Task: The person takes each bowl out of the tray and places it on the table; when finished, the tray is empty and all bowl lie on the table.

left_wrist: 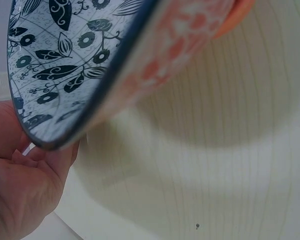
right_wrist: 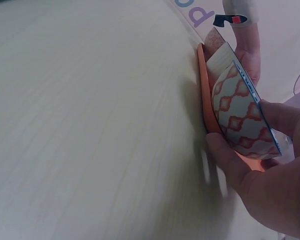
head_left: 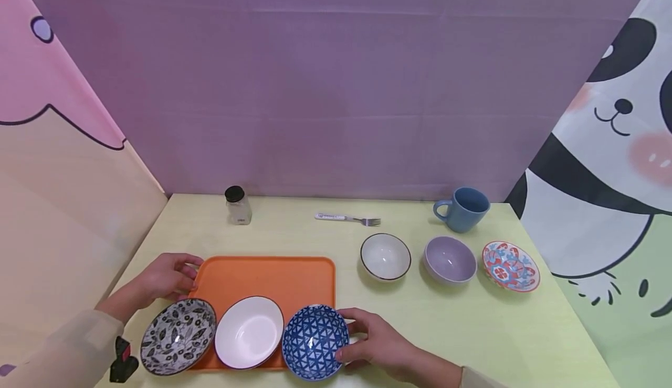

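My right hand (head_left: 379, 341) is at the right side of a blue-and-white patterned bowl (head_left: 315, 341), thumb at its rim and fingers around its outer side. In the right wrist view, the bowl's red-and-white outside (right_wrist: 237, 112) shows between thumb and fingers. My left hand (head_left: 165, 277) is at the left edge of an orange tray (head_left: 268, 271), fingers loosely bent; whether they touch the tray is unclear. Just below that hand is a black-and-white floral bowl (head_left: 178, 336), overhanging the tray's left side. A white bowl (head_left: 249, 332) sits between the two patterned bowls.
Right of the tray stand a dark-rimmed white bowl (head_left: 385, 257), a purple bowl (head_left: 450, 259) and a red-and-blue patterned bowl (head_left: 510, 266). Farther back are a black-lidded jar (head_left: 238, 206), a fork (head_left: 346, 219) and a blue mug (head_left: 464, 210). A purple backdrop (head_left: 336, 84) borders the table.
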### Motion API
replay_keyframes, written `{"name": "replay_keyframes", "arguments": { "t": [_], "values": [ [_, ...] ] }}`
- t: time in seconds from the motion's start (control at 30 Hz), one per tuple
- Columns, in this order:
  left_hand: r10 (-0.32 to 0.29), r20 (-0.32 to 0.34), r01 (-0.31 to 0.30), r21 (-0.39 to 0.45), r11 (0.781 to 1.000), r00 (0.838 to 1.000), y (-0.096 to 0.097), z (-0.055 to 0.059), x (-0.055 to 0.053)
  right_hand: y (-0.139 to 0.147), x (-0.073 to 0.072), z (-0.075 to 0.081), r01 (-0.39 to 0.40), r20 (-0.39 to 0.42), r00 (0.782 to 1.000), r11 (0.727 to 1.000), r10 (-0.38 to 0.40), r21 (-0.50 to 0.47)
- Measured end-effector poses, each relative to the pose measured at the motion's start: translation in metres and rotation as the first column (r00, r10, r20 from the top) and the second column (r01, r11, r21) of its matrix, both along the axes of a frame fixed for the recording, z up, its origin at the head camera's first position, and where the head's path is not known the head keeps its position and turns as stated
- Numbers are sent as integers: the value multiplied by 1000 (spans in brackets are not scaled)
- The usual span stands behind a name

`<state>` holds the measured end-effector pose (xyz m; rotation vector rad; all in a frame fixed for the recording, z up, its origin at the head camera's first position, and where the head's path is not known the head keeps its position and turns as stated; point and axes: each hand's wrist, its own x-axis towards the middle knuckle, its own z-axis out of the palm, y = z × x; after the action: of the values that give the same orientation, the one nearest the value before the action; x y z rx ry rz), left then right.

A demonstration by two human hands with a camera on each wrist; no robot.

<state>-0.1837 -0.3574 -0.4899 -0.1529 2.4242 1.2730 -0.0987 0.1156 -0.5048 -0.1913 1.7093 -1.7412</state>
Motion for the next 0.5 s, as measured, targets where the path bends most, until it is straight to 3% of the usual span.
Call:
{"name": "replay_keyframes", "arguments": {
  "t": [0.5],
  "values": [
    [0,-17,0,-27,1000,1000,1,-3,-1,1,-1,5,47,80,996,998,-44,-45]
  ]
}}
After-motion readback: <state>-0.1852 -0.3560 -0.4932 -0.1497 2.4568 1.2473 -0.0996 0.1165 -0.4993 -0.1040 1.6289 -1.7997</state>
